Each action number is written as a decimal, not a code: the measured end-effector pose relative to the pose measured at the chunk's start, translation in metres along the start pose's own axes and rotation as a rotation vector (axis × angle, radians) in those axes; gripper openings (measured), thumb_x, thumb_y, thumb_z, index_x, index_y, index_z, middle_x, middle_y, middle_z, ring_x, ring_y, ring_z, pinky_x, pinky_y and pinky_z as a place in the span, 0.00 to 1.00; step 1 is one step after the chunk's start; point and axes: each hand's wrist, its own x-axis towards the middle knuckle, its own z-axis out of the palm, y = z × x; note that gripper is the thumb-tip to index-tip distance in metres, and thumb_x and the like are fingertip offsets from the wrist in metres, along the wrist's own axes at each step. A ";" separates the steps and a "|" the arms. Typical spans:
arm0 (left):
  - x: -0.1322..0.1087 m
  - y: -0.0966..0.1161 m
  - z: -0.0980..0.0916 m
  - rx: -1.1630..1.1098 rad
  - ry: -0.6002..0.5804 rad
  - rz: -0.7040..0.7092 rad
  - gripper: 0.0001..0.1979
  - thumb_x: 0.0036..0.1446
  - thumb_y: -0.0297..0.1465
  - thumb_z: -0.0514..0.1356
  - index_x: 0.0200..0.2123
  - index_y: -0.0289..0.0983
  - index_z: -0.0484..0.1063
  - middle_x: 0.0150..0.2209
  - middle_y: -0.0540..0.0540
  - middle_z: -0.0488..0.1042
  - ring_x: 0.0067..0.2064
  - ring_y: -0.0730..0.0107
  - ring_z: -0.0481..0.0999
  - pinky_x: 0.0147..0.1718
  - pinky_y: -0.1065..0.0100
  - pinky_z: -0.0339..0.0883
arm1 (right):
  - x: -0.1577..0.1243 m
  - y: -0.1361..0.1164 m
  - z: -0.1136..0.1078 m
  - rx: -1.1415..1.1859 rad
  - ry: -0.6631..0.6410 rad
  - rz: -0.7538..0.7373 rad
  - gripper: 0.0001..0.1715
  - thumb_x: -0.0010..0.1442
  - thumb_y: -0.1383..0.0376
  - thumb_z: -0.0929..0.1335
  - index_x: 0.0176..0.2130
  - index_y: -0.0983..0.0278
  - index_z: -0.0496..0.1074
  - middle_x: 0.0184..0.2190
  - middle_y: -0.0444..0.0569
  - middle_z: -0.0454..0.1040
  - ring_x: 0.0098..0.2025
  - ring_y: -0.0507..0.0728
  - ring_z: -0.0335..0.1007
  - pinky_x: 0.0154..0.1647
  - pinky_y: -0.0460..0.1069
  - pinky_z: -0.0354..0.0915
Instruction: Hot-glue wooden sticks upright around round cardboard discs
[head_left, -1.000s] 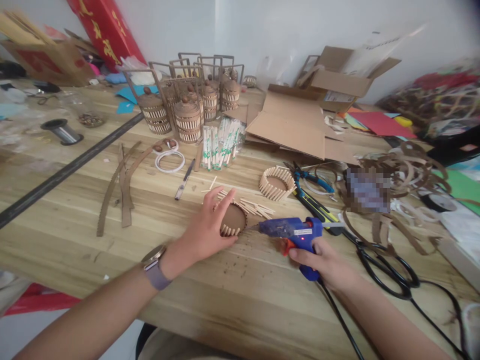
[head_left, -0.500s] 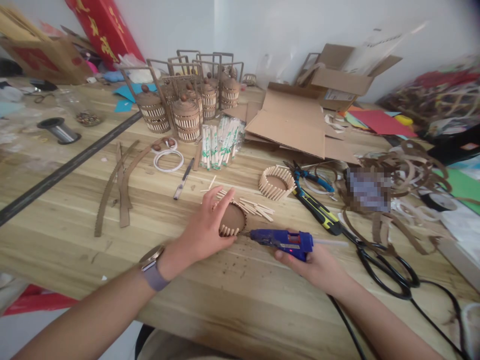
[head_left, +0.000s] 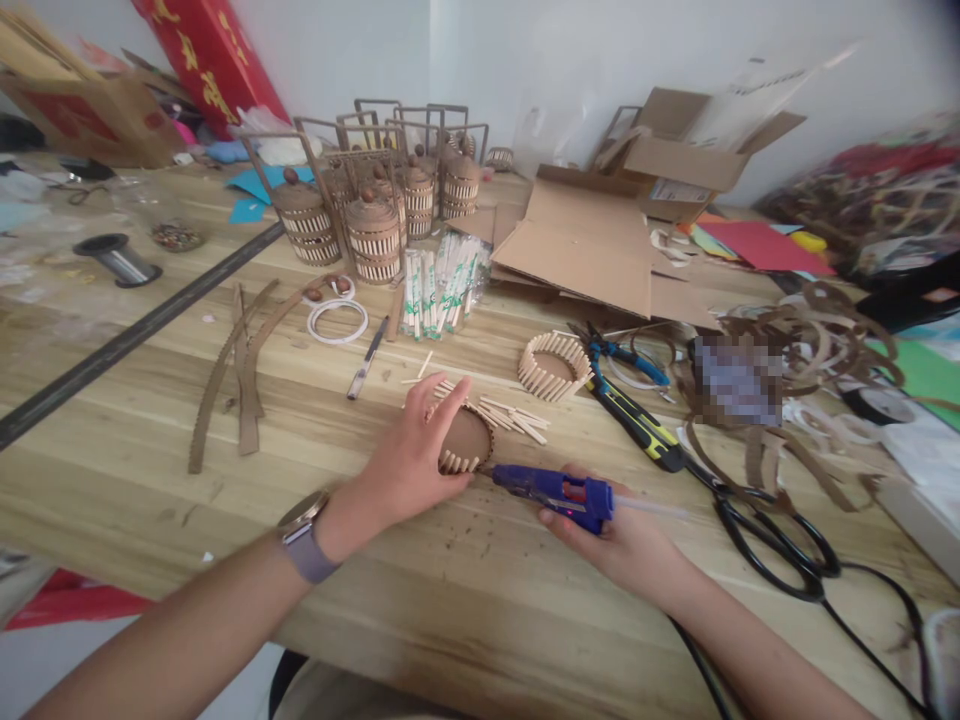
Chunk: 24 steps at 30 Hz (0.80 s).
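My left hand (head_left: pixel 416 455) is curled round the near left side of a round cardboard base (head_left: pixel 466 436), thumb and fingers at its edge. Short wooden sticks (head_left: pixel 459 462) stand along the near part of that base's rim. My right hand (head_left: pixel 622 545) grips a blue hot glue gun (head_left: pixel 555 492), whose nozzle reaches the rim beside my left thumb. A small red light glows on the gun, and a clear glue stick (head_left: pixel 652 508) juts from its back. Loose wooden sticks (head_left: pixel 514 415) lie just behind the base. Farther back sits a ring of slanted sticks (head_left: pixel 555 366) on a round base.
Right of the gun lie a yellow-black utility knife (head_left: pixel 637 425), blue pliers (head_left: pixel 630 360) and black scissors (head_left: pixel 780 550). Behind are wrapped stick packets (head_left: pixel 439 290), stick-sided lidded pots (head_left: pixel 375 235) in frames and flattened cardboard (head_left: pixel 577 240). Brown strips (head_left: pixel 247 390) and a pen-shaped knife (head_left: pixel 367 358) lie left.
The glue gun has shifted slightly left and tilted, its rear end dropping, with its nozzle now closer to the base's rim. My left hand and the base stay put.
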 end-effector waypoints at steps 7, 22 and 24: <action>0.000 0.000 0.000 -0.009 -0.004 0.001 0.54 0.44 0.27 0.70 0.68 0.47 0.42 0.64 0.36 0.49 0.62 0.44 0.62 0.58 0.45 0.64 | -0.001 0.001 0.001 -0.011 -0.038 0.028 0.18 0.59 0.51 0.65 0.33 0.62 0.74 0.28 0.50 0.77 0.31 0.59 0.75 0.32 0.50 0.71; 0.000 0.000 0.000 0.006 -0.005 0.013 0.54 0.44 0.27 0.69 0.69 0.47 0.41 0.65 0.36 0.49 0.64 0.43 0.60 0.60 0.44 0.61 | -0.001 0.001 0.002 -0.051 -0.045 0.022 0.18 0.60 0.51 0.65 0.33 0.62 0.74 0.30 0.51 0.78 0.33 0.60 0.76 0.34 0.51 0.71; 0.000 0.000 0.000 0.003 -0.009 0.015 0.54 0.44 0.27 0.69 0.68 0.46 0.41 0.65 0.36 0.49 0.64 0.43 0.60 0.60 0.45 0.62 | -0.001 0.000 0.003 -0.035 -0.028 0.024 0.18 0.60 0.51 0.65 0.33 0.62 0.74 0.30 0.51 0.78 0.32 0.60 0.76 0.35 0.51 0.71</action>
